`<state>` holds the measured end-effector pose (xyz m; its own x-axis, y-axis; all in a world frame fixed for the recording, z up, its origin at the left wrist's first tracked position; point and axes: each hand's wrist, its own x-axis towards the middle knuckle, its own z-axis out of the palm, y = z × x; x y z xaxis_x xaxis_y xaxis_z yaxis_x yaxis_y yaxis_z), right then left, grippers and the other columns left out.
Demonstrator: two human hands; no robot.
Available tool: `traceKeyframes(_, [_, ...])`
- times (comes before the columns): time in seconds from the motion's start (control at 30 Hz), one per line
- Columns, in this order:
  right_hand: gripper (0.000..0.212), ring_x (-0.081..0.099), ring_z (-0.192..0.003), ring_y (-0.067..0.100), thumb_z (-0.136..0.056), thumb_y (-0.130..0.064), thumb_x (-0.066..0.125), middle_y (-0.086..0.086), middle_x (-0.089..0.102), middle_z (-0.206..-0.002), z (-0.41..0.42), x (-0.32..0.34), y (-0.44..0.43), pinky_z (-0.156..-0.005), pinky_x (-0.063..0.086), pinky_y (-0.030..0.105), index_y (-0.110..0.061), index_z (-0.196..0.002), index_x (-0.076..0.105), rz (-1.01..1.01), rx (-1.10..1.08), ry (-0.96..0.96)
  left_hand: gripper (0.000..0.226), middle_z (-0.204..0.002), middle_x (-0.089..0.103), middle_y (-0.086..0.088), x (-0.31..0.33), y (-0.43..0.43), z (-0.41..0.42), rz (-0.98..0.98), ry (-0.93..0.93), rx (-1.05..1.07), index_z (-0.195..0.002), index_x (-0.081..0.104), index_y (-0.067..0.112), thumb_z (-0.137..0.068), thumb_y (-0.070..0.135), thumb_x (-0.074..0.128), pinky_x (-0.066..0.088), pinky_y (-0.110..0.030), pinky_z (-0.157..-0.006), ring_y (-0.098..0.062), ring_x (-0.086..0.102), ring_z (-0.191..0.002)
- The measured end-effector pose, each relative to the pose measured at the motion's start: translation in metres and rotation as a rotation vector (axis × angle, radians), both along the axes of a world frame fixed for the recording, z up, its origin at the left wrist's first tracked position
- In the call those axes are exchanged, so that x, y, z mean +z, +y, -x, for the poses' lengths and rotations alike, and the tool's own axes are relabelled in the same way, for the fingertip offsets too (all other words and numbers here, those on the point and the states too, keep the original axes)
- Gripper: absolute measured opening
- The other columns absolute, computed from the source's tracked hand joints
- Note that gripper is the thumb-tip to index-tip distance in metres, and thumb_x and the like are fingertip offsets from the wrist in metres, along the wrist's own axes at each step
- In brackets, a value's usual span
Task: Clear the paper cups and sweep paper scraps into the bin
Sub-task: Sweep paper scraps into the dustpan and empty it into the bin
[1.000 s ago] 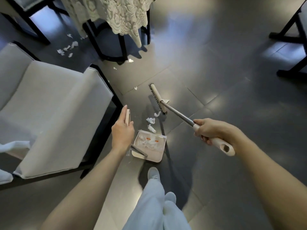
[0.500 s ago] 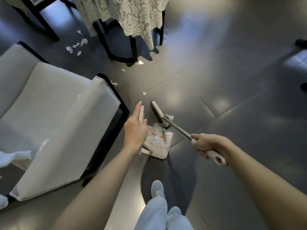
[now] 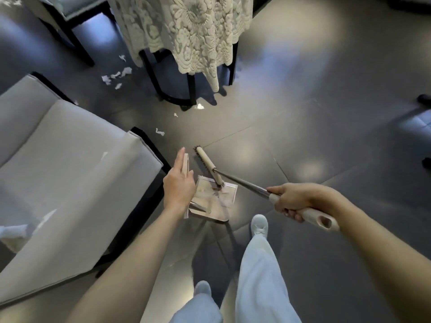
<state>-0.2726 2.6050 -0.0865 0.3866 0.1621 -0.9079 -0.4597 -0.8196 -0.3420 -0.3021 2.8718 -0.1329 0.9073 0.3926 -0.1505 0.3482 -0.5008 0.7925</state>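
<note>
Overlapping the dustpan (image 3: pixel 230 205), the broom (image 3: pixel 207 163) borders open floor (image 3: pixel 303 117).

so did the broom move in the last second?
Yes. The broom swept back toward the person and nearer the armchair; the near end of its head now lies over the dustpan.

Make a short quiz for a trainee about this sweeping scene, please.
1. True or false: the right hand grips the broom.
2. Which hand holds the dustpan? A) left B) right C) neither
3. Fill in: loose scraps lie near the legs of the ___.

Key: 1 true; 2 A, the left hand; 3 table.
</note>
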Motion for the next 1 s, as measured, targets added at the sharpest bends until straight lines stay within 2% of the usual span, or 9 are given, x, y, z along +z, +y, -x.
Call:
traceKeyframes(0.17, [0.061, 0.041, -0.029, 0.009, -0.087, -0.003, 0.046, -0.001, 0.048, -0.042, -0.108, 0.000, -0.015, -0.037, 0.038, 0.016, -0.028, -0.142, 0.040, -0.014, 0.083, -0.038, 0.064, -0.135, 0.056, -0.008, -0.008, -0.024, -0.055, 0.008, 0.023, 0.158, -0.149, 0.031, 0.034, -0.095, 0.010, 0.056, 0.047, -0.039, -0.097, -0.024, 0.057, -0.112])
traceKeyframes(0.27, [0.065, 0.041, -0.029, 0.009, -0.089, -0.002, 0.046, 0.003, 0.048, -0.050, -0.164, -0.001, -0.016, -0.036, 0.037, 0.016, -0.029, -0.146, 0.032, -0.012, 0.146, -0.058, 0.064, -0.136, 0.055, -0.008, -0.010, -0.034, -0.086, 0.012, 0.030, 0.273, -0.148, 0.032, 0.034, -0.095, 0.009, 0.056, 0.042, -0.030, -0.096, -0.024, 0.056, -0.115])
traceKeyframes(0.47, [0.056, 0.046, -0.045, 0.012, -0.091, -0.003, 0.046, 0.008, 0.053, -0.066, -0.253, -0.016, 0.011, -0.040, 0.042, 0.021, -0.021, -0.144, 0.035, -0.006, 0.328, -0.094, 0.063, -0.141, 0.052, -0.001, -0.013, -0.028, -0.142, -0.025, 0.041, 0.412, -0.147, 0.035, 0.035, -0.094, 0.009, 0.057, 0.031, -0.013, -0.090, -0.022, 0.052, -0.124])
traceKeyframes(0.53, [0.058, 0.050, -0.049, 0.014, -0.091, -0.004, 0.046, 0.009, 0.058, -0.070, -0.270, -0.029, 0.025, -0.044, 0.045, 0.024, -0.021, -0.145, 0.034, 0.024, 0.396, -0.126, 0.063, -0.141, 0.052, 0.001, -0.015, -0.022, -0.156, -0.034, 0.052, 0.434, -0.146, 0.036, 0.039, -0.094, 0.010, 0.057, 0.031, -0.013, -0.090, -0.021, 0.051, -0.124])
traceKeyframes(0.67, [0.060, 0.056, -0.068, 0.021, -0.089, -0.002, 0.043, 0.010, 0.061, -0.079, -0.278, -0.050, 0.045, -0.066, 0.053, 0.032, -0.018, -0.146, 0.034, 0.052, 0.544, -0.125, 0.062, -0.140, 0.052, 0.002, -0.018, -0.015, -0.178, -0.053, 0.042, 0.417, -0.145, 0.037, 0.039, -0.094, 0.011, 0.057, 0.036, -0.018, -0.096, -0.020, 0.051, -0.123])
traceKeyframes(0.7, [0.060, 0.056, -0.068, 0.021, -0.089, -0.004, 0.043, 0.010, 0.061, -0.079, -0.275, -0.053, 0.045, -0.065, 0.052, 0.032, -0.019, -0.146, 0.033, 0.040, 0.539, -0.092, 0.062, -0.139, 0.053, 0.001, -0.018, -0.014, -0.181, -0.058, 0.045, 0.420, -0.145, 0.037, 0.038, -0.094, 0.011, 0.057, 0.038, -0.023, -0.100, -0.022, 0.052, -0.122])
traceKeyframes(0.8, [0.060, 0.051, -0.053, 0.015, -0.088, -0.007, 0.045, 0.006, 0.057, -0.069, -0.268, -0.054, 0.036, -0.050, 0.046, 0.025, -0.026, -0.144, 0.036, 0.019, 0.487, 0.044, 0.061, -0.135, 0.057, -0.001, -0.017, -0.012, -0.184, -0.071, 0.055, 0.424, -0.145, 0.037, 0.038, -0.093, 0.011, 0.057, 0.043, -0.035, -0.103, -0.026, 0.056, -0.117])
traceKeyframes(0.9, [0.053, 0.041, -0.044, 0.011, -0.087, -0.002, 0.046, 0.004, 0.047, -0.057, -0.272, -0.043, 0.018, -0.042, 0.038, 0.021, -0.022, -0.136, 0.044, 0.010, 0.386, 0.182, 0.061, -0.136, 0.057, -0.001, -0.014, -0.013, -0.184, -0.060, 0.051, 0.431, -0.145, 0.039, 0.037, -0.093, 0.012, 0.058, 0.042, -0.034, -0.103, -0.026, 0.055, -0.119])
traceKeyframes(1.0, [0.057, 0.040, -0.035, 0.011, -0.086, 0.001, 0.046, 0.001, 0.046, -0.045, -0.278, -0.026, 0.008, -0.038, 0.037, 0.018, -0.027, -0.135, 0.042, 0.020, 0.389, 0.191, 0.061, -0.137, 0.056, -0.001, -0.012, -0.016, -0.179, -0.039, 0.041, 0.425, -0.145, 0.038, 0.034, -0.092, 0.011, 0.058, 0.039, -0.031, -0.103, -0.025, 0.054, -0.121])
